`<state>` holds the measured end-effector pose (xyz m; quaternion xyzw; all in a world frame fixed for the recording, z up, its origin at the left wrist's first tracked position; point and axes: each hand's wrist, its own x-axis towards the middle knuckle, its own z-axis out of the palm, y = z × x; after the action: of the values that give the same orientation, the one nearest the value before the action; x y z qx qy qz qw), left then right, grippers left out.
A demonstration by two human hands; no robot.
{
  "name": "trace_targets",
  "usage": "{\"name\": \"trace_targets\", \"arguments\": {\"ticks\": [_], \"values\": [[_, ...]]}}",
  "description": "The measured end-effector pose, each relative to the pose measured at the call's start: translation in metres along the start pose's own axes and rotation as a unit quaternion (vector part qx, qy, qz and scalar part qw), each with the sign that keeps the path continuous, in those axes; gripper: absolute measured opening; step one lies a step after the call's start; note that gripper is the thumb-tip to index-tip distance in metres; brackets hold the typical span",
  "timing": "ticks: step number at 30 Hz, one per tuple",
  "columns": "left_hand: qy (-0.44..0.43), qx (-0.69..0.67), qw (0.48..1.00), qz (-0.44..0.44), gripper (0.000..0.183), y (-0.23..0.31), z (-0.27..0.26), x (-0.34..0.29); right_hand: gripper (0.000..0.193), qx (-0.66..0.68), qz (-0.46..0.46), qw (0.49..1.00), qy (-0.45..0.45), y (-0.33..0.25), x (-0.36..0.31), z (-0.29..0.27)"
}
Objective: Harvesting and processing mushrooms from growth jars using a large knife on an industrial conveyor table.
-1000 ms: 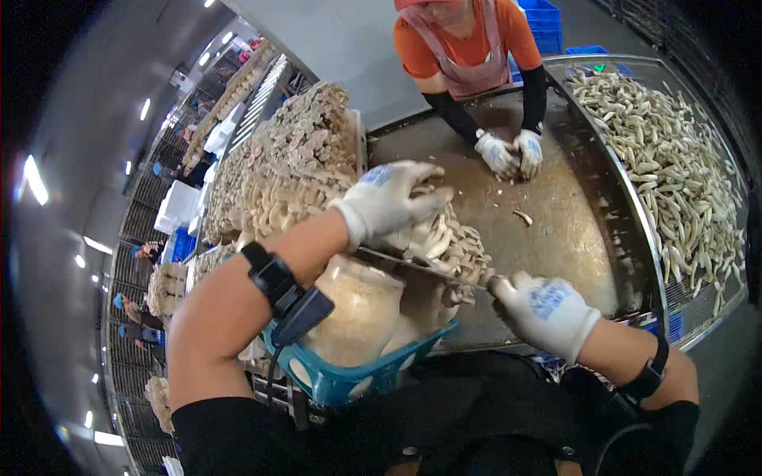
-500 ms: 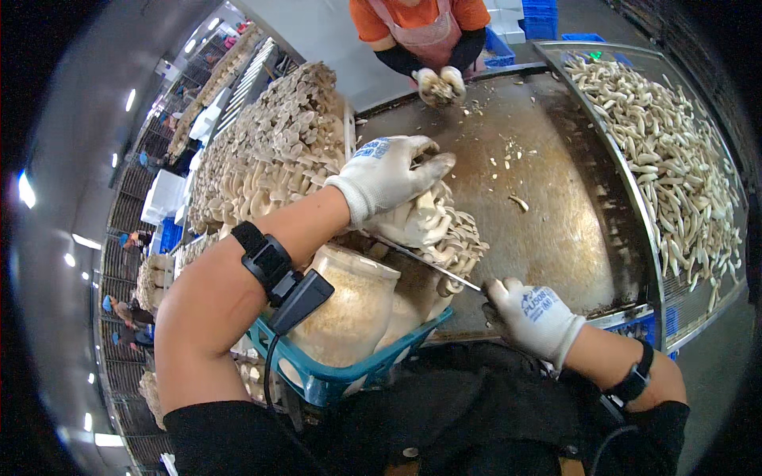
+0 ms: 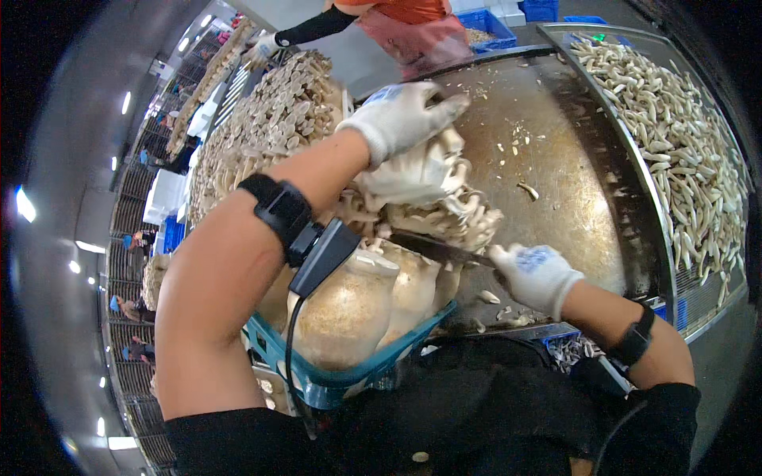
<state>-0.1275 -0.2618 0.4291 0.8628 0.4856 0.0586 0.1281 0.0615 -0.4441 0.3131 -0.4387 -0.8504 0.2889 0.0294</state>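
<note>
My left hand (image 3: 406,120), in a white glove and smeared by motion, has curled fingers against the top of a pale mushroom cluster (image 3: 421,176); the contact is partly hidden. My right hand (image 3: 535,274), also gloved, is closed round the handle of a knife. Its dark blade (image 3: 441,249) lies under the cluster, just above the bottle mouths. Several cloudy plastic bottles (image 3: 349,309) stand in a blue-green basket (image 3: 341,377) before me. The cluster leans over the bottles toward the metal table (image 3: 548,206).
Many mushroom clusters (image 3: 282,103) are heaped at left. Loose mushrooms (image 3: 675,151) fill a mesh-bottomed tray at right. Scraps (image 3: 527,190) dot the table. Across it stands a co-worker in a pink apron (image 3: 413,44), one gloved hand (image 3: 264,47) over the heap. Blue crates (image 3: 486,28) stand behind.
My left hand and the cluster have shifted away from me. The knife blade has turned flatter and moved slightly up. The co-worker has let their hands part and reached left to the heap.
</note>
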Motion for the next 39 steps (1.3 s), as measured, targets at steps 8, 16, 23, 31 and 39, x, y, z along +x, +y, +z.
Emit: {"name": "trace_targets", "arguments": {"ticks": [8,16,23,31,39], "values": [[-0.060,0.011,0.997,0.036,0.053,0.046,0.016,0.031,0.027,-0.007,0.082,0.996,0.027,0.014,0.002,0.049],[-0.016,-0.027,0.998,0.061,0.048,0.044,0.029,0.049,0.022,-0.019,0.084,0.995,0.051,0.056,-0.006,0.085],[-0.031,-0.036,0.998,0.043,0.049,0.023,0.031,0.065,0.031,0.022,0.064,0.993,-0.100,0.007,0.038,0.017],[0.008,0.069,0.995,0.066,0.055,0.067,0.069,0.083,0.028,0.053,0.109,0.988,-0.099,-0.001,0.062,0.057],[-0.073,0.113,0.951,0.280,0.077,0.153,0.081,0.065,0.032,0.087,0.147,0.985,-0.035,0.098,0.066,0.113]]}}
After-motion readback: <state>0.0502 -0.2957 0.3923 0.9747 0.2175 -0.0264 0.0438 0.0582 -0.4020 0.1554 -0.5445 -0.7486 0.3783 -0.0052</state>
